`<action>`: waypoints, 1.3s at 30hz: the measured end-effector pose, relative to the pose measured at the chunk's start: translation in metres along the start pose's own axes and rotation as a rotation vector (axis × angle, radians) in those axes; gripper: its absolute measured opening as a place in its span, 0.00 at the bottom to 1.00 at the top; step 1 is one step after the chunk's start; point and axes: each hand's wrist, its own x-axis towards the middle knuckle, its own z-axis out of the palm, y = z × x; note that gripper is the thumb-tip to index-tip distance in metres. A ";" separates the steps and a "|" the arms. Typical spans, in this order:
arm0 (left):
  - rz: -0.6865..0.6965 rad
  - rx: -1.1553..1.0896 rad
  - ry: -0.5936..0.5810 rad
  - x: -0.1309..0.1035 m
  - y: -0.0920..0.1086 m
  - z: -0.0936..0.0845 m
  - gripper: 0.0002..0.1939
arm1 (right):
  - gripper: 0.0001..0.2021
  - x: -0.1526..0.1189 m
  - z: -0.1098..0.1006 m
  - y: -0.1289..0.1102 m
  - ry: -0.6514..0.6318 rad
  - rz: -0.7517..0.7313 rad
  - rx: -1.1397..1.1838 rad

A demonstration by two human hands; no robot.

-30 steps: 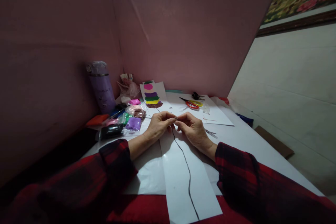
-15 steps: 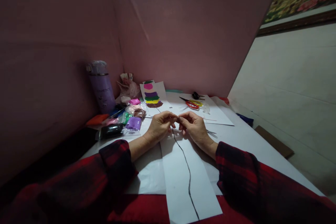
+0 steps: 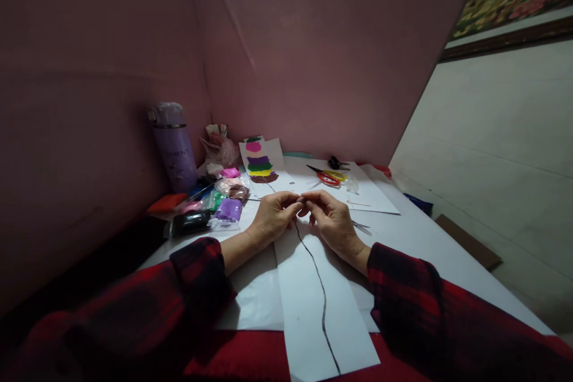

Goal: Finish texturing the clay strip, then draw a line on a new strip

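My left hand (image 3: 275, 216) and my right hand (image 3: 332, 218) meet fingertip to fingertip above the table. Both are closed in a pinch around a small dark brownish lump (image 3: 301, 200), which looks like modelling clay and is mostly covered by the fingers. Beneath them lies a long white sheet of paper (image 3: 307, 322) with a wavy black line running down it; its near end hangs over the table's front edge. Left of my left hand are packets of modelling clay, among them a purple one (image 3: 228, 210), a brown one (image 3: 239, 192) and a black one (image 3: 191, 223).
A purple bottle (image 3: 174, 152) stands at the back left near a plastic bag (image 3: 224, 152). A card with coloured bands (image 3: 262, 161) leans behind my hands. Red-handled scissors (image 3: 328, 177) rest at the back, with smaller metal blades (image 3: 362, 227) beside my right wrist.
My fingertips have shifted slightly around the small lump, and the left hand's fingers have drawn closer together. The paper and the other things stay in place.
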 end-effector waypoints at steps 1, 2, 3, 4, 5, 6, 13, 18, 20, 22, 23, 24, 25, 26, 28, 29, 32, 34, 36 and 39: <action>-0.005 -0.002 0.010 0.000 0.001 0.000 0.08 | 0.07 -0.001 0.000 -0.001 -0.003 -0.013 -0.023; -0.015 -0.006 0.020 0.000 0.001 0.000 0.07 | 0.07 -0.001 -0.001 -0.001 -0.007 -0.031 -0.042; -0.029 -0.013 0.028 0.000 0.001 0.000 0.07 | 0.07 -0.002 -0.001 0.000 -0.012 -0.055 -0.055; -0.044 -0.024 0.032 0.001 0.001 0.000 0.06 | 0.08 -0.002 -0.001 0.000 -0.015 -0.083 -0.063; -0.057 -0.040 0.030 0.001 0.000 0.000 0.06 | 0.10 -0.002 -0.002 0.002 -0.018 -0.113 -0.071; -0.064 -0.060 0.021 0.002 -0.001 0.000 0.06 | 0.11 -0.002 -0.002 0.003 -0.018 -0.141 -0.080; -0.061 -0.224 -0.081 0.006 -0.005 -0.001 0.16 | 0.08 0.002 -0.003 0.007 0.057 -0.232 -0.172; -0.099 -0.263 -0.051 0.004 -0.002 -0.002 0.18 | 0.10 0.001 -0.002 0.002 0.020 -0.176 -0.216; -0.112 -0.310 -0.027 0.004 -0.002 -0.003 0.20 | 0.09 0.001 -0.003 0.002 0.039 -0.138 -0.235; -0.111 -0.360 -0.009 0.004 -0.002 -0.003 0.22 | 0.07 0.002 -0.003 0.001 0.047 -0.119 -0.265; -0.103 -0.375 -0.005 0.004 -0.002 -0.003 0.22 | 0.06 0.002 -0.004 0.001 0.040 -0.120 -0.281; -0.092 -0.381 -0.006 0.004 -0.003 -0.003 0.21 | 0.05 0.002 -0.004 0.001 0.024 -0.125 -0.299; -0.082 -0.377 -0.009 0.005 -0.003 -0.003 0.19 | 0.05 0.002 -0.005 0.000 0.006 -0.132 -0.315; -0.074 -0.367 -0.011 0.005 -0.004 -0.003 0.18 | 0.05 0.002 -0.005 0.000 -0.012 -0.140 -0.329; -0.065 -0.344 -0.004 0.006 -0.005 -0.003 0.16 | 0.06 0.001 -0.005 0.000 -0.034 -0.156 -0.340; -0.061 -0.334 0.006 0.007 -0.006 -0.003 0.16 | 0.06 0.000 -0.005 -0.001 -0.039 -0.169 -0.345; -0.047 -0.295 0.046 0.007 -0.008 -0.001 0.12 | 0.06 0.000 -0.005 -0.001 -0.048 -0.229 -0.384; -0.035 -0.272 0.057 0.007 -0.009 0.000 0.09 | 0.06 0.001 -0.005 0.000 -0.046 -0.258 -0.405; -0.021 -0.259 0.041 0.006 -0.010 0.001 0.07 | 0.06 0.001 -0.005 0.001 -0.029 -0.256 -0.405; -0.009 -0.244 -0.004 0.006 -0.012 0.002 0.10 | 0.06 0.002 -0.004 0.002 0.004 -0.211 -0.386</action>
